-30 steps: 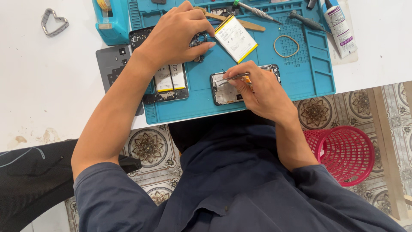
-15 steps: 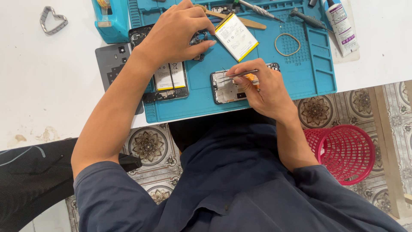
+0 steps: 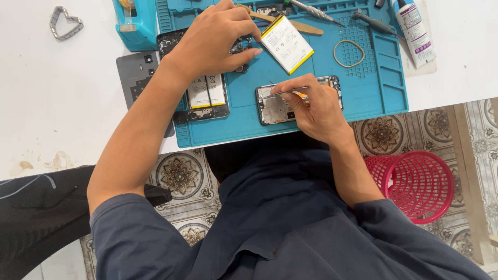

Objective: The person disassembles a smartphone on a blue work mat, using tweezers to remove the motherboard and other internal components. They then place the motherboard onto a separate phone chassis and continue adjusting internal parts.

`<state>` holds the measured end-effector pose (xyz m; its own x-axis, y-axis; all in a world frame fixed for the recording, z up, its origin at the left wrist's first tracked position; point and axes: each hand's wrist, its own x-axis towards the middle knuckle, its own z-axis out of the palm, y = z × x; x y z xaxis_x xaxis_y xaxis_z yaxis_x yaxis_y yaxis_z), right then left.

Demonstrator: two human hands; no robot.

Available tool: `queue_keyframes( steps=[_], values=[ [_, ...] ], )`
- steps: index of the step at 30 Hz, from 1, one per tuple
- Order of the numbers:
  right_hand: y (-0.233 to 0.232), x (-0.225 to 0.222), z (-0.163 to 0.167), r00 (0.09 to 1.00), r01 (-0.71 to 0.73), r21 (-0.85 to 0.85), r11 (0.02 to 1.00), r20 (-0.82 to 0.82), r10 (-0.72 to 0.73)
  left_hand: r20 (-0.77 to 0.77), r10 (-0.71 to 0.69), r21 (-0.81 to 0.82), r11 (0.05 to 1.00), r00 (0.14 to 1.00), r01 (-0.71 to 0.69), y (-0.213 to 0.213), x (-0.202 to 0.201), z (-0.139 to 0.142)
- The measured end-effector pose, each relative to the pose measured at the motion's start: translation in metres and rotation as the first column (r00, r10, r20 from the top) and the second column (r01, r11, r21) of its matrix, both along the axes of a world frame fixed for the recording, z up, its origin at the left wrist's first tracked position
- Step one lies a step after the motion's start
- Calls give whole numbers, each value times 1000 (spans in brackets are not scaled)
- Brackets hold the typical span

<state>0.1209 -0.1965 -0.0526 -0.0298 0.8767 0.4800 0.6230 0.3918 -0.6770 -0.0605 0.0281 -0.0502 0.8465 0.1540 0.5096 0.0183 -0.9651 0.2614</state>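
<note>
A: What is seen at the far left of the counter (image 3: pixel 62 103)?
B: A grey heart-shaped clip (image 3: pixel 65 23) is laid on the white surface, well apart from the blue work mat (image 3: pixel 363 88). A dark grey back cover (image 3: pixel 136 78) is partly tucked under the mat's left edge.

A: And the left hand (image 3: pixel 215 44)?
B: It is pressed palm down on an opened phone body (image 3: pixel 199 96) at the mat's left part; the fingers are curled together on small dark parts near the phone's upper end. Whether anything is pinched cannot be told. A white battery with a yellow edge (image 3: pixel 287 44) is laid just beside the fingertips.

A: Where is the opened phone frame (image 3: pixel 275 106)?
B: It is laid flat near the mat's front edge, half covered by the right hand (image 3: pixel 311 106).

A: How is that grip set?
B: The fingers are clamped on thin metal tweezers (image 3: pixel 282 92), whose tip is held over the frame's left half.

A: Further right?
B: A rubber band (image 3: pixel 348 53), a screwdriver (image 3: pixel 374 23) and a white tube (image 3: pixel 415 31) are seen; a red basket (image 3: pixel 415 184) is stood on the tiled floor.
</note>
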Motion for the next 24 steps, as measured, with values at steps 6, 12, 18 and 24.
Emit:
queue_keyframes(
  steps=[6,12,18,24],
  values=[
    [0,0,1,1000,-12,-14,1000,0,12,3,4,-11,1000,1000,-3,0,-1,0],
    [-2,-5,8,999,-19,-39,999,35,21,-7,11,-3,1000,1000,-11,-1,-1,0],
    [-1,-9,12,994,-38,4,999,100,37,-9,10,-12,1000,1000,-10,-1,-1,-1],
    [0,-4,8,998,-61,-22,998,-9,61,-14,15,-1,1000,1000,-15,-2,-1,2]
  ],
)
